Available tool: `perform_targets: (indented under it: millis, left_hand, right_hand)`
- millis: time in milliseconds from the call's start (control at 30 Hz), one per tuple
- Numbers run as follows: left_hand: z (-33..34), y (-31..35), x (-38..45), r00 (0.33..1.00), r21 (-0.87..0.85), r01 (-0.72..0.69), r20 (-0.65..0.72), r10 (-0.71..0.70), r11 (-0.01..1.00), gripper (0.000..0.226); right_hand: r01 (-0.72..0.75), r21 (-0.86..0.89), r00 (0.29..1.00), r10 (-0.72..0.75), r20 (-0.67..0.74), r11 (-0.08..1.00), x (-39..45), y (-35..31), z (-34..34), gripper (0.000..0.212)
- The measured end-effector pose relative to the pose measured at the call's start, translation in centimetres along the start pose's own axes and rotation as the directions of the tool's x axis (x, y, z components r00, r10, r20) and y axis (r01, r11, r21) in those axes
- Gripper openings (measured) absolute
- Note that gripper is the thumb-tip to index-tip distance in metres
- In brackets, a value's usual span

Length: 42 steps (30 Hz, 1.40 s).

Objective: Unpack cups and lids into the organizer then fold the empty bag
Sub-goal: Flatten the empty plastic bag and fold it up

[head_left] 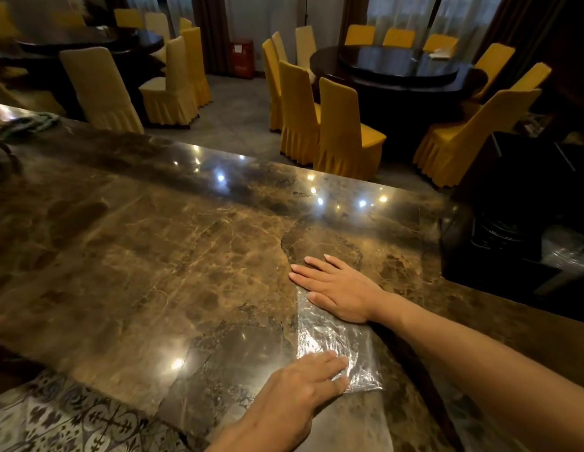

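Pressing flat against a marbled brown surface (153, 256), a clear, crinkled plastic bag (333, 337) is held down at both ends by a person's two bare hands. The bag lies as a narrow strip, already folded by the look of it, its long axis running from the near edge of the surface away toward the far one. The right hand (336, 287) is laid on the bag's far end, palm down, fingers spread and pointing to the left across the strip; the forearm comes in from the right. The left hand (303, 383) rests on the bag's near end, fingers together and extended — nothing is pinched by either hand. The left hand is the nearer to the body. No cups or lids are seen beside the bag, so the unpacking is judged done — the next fold would likely be made end over end along that long axis, the near end brought toward the far one.
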State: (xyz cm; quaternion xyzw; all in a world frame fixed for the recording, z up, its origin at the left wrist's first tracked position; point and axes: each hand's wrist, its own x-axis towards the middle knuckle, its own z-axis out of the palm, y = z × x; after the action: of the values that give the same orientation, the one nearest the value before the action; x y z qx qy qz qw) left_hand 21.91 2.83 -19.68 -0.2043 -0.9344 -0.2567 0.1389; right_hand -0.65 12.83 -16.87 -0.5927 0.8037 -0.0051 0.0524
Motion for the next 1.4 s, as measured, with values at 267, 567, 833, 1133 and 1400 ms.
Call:
perform_targets:
  millis: [267, 567, 833, 1133, 1400]
  left_hand:
    - [-0.7, 2.1, 1.1, 0.992, 0.101, 0.123, -0.009, -0.123, 0.987, 0.016]
    - [-0.2, 1.2, 1.3, 0.958, -0.067, 0.219, -0.172, -0.227, 0.973, 0.015]
    - [-0.7, 1.6, 1.7, 0.926, -0.282, 0.251, -0.209, -0.315, 0.926, 0.032]
    - [-2.2, 3.0, 2.9, 0.563, -0.737, 0.516, -0.093, -0.821, 0.437, 0.039]
    - [1.9, 12.2, 7.8, 0.574, -0.818, 0.571, 0.455, -0.681, -0.065, 0.045]
  right_hand:
    - [-0.393, 0.452, 0.812, 0.533, -0.239, 0.801, -1.3, -1.3, -1.8, 0.038]
    - [-0.139, 0.767, 0.394, 0.676, 0.623, -0.626, -12.3, -6.7, -3.9, 0.016]
    - [-0.498, 0.857, 0.478, 0.781, 0.402, -0.136, -10.1, -9.2, -4.4, 0.019]
    - [-0.21, 0.954, 0.512, 0.807, 0.293, -0.214, -13.6, -10.5, -4.2, 0.01]
    - [0.088, 0.954, 0.434, 0.873, 0.221, -0.286, -28.7, -13.5, -3.1, 0.019]
